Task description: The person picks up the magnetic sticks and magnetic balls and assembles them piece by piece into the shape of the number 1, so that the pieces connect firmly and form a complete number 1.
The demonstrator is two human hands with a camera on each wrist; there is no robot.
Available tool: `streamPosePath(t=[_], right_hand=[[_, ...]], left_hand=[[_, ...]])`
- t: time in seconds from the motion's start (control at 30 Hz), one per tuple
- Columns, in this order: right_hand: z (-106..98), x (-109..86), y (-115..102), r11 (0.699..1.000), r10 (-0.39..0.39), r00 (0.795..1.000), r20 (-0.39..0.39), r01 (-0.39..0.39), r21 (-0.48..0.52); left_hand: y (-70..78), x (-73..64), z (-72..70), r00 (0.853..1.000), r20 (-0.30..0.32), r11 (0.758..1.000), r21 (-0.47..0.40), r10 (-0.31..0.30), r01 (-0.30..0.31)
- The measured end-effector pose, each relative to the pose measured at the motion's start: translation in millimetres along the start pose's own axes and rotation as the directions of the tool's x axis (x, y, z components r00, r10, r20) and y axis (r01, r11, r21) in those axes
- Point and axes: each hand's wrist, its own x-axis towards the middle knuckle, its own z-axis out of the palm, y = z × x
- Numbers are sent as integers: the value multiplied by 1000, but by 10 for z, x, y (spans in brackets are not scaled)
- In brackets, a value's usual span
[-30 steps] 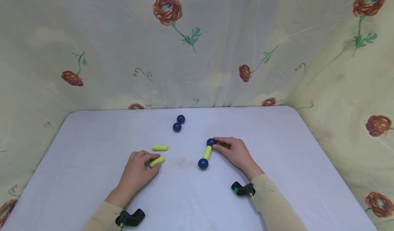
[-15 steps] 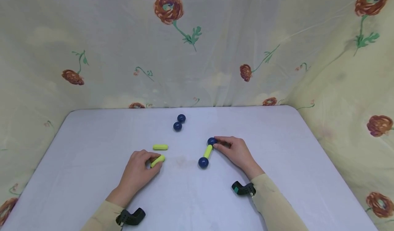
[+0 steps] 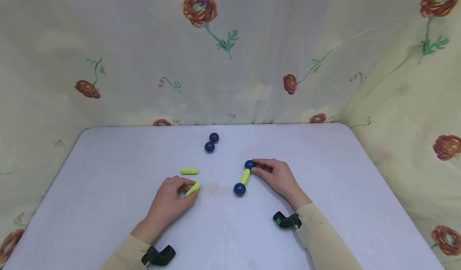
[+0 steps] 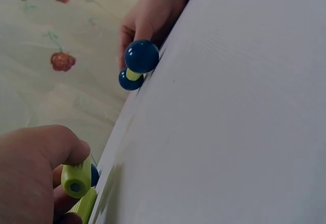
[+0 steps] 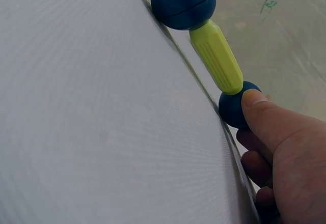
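My left hand (image 3: 171, 200) pinches a yellow-green rod (image 3: 193, 189) between thumb and fingers, a little above the table; in the left wrist view the rod's end (image 4: 76, 183) shows a small grey disc. To the right, another yellow-green rod (image 3: 245, 177) joins two dark blue balls. My right hand (image 3: 280, 178) holds the far ball (image 3: 249, 165) by thumb and fingertips, while the near ball (image 3: 239, 189) points toward me. The right wrist view shows the ribbed rod (image 5: 216, 56) touching both balls, with the thumb on the held one.
A loose yellow-green rod (image 3: 189, 171) lies just beyond my left hand. Two more blue balls (image 3: 209, 147) sit touching each other farther back on the white table (image 3: 119, 174). A floral cloth (image 3: 144, 54) hangs behind the table and along its sides.
My left hand has moved right with its rod, toward the joined piece, and the rod has turned a little steeper. The right hand keeps its hold on the far ball.
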Motion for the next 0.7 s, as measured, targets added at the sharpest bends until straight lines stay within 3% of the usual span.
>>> streamPosePath(t=[0.33,0.7], right_hand=[[-6,2,-16,1000,1,1000,0,-1,6],[-6,5,-17,1000,0,1000,4,0,3]], left_hand=[[51,-18,77,1000,8,999,-28,-25,25],[163,-39,149,1000,28,999,-41,14,-13]])
